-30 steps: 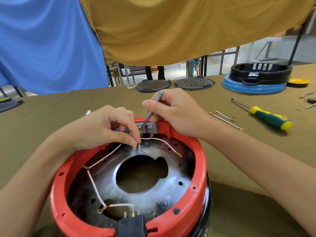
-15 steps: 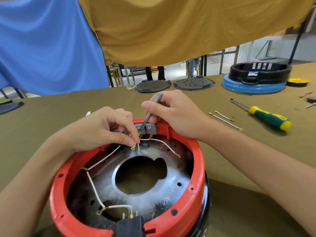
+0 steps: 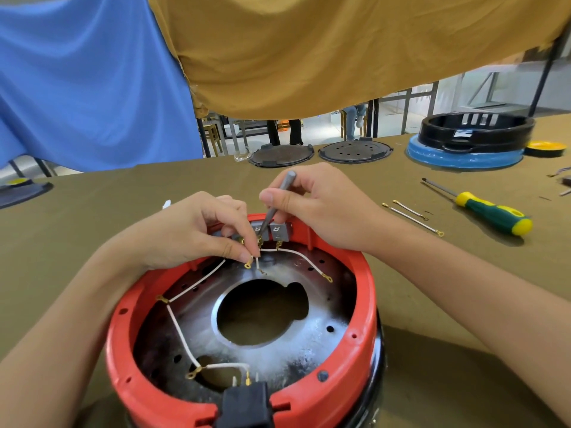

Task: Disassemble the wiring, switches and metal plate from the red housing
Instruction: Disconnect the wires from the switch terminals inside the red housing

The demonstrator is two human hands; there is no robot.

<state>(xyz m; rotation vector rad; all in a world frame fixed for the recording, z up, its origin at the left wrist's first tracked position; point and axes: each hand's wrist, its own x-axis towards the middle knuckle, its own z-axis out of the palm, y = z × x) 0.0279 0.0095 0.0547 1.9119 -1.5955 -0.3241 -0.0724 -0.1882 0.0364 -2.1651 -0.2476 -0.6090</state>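
The round red housing lies open side up in front of me, with the metal plate and its large centre hole inside. White wires with brass lugs run round the inside. Grey switches sit at the far rim. A black socket is fixed at the near rim. My left hand pinches a short white wire just below the switches. My right hand holds a thin grey metal tool like a pen, its tip down at the switch terminals.
A green and yellow screwdriver and two loose wires lie to the right on the olive table. At the back stand two dark round lids, a black ring on a blue base and a yellow disc.
Both hands stay at the switches with only small shifts. The tool and the pinched wire look much the same as before.
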